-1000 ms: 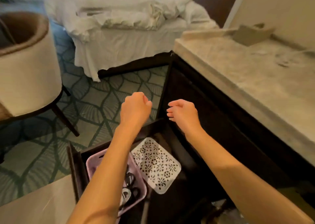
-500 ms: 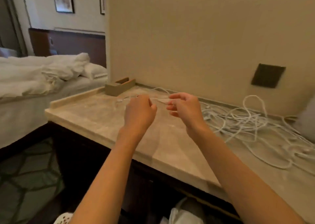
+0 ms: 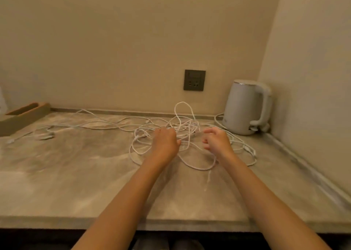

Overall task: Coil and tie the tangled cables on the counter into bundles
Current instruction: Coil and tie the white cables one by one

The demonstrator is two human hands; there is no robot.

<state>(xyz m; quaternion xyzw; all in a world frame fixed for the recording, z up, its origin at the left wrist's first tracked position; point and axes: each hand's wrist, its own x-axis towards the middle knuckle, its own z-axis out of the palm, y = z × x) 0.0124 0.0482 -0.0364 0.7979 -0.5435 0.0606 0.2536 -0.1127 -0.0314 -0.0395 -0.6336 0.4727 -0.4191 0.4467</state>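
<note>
A tangle of thin white cables (image 3: 187, 125) lies on the marble counter (image 3: 76, 175), near the back wall. One loop stands up from the heap. Long strands (image 3: 89, 125) trail off to the left and end in a small plug (image 3: 46, 135). My left hand (image 3: 165, 142) hovers over the left part of the tangle, its fingers curled into a fist, and no strand shows inside it. My right hand (image 3: 216, 141) hangs over the right part with loosely curled fingers and holds nothing. Both hands hide some of the cable beneath them.
A white electric kettle (image 3: 247, 109) stands in the back right corner, its cord running along the wall. A dark wall socket (image 3: 194, 80) sits above the tangle. A wooden tray (image 3: 22, 116) lies at the far left. The counter's front edge (image 3: 171, 225) is below my forearms.
My view has swung from the open drawer and the floor up and right to the counter. Both hands, in much the same pose, now hover over the cable tangle.
</note>
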